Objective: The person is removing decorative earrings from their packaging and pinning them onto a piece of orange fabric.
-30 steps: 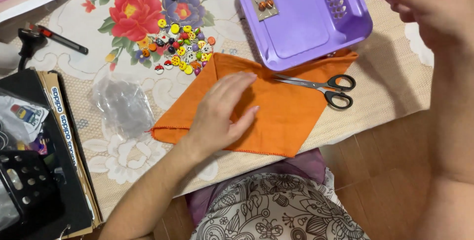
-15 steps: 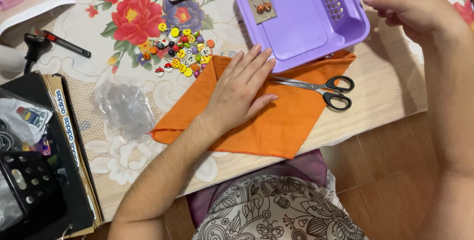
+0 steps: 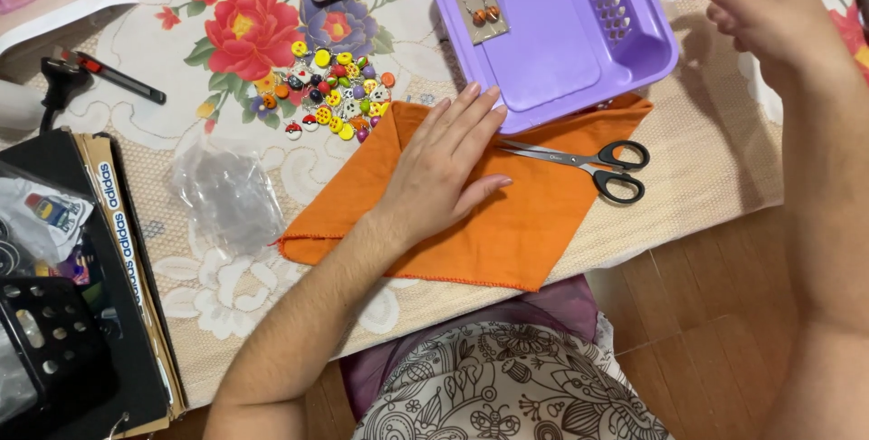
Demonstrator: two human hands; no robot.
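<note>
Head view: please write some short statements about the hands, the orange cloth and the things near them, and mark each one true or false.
1. The left hand lies flat on the orange cloth. True.
2. The right hand holds the scissors. False: the scissors lie on the cloth, and the right hand is raised to the right of the purple basket, apart from them.
3. The small colourful buttons are inside the basket. False: they lie on the flowered tablecloth, left of the basket.
4. A small card with two round orange pieces lies in the basket. True.
5. The scissors have black handles. True.
</note>
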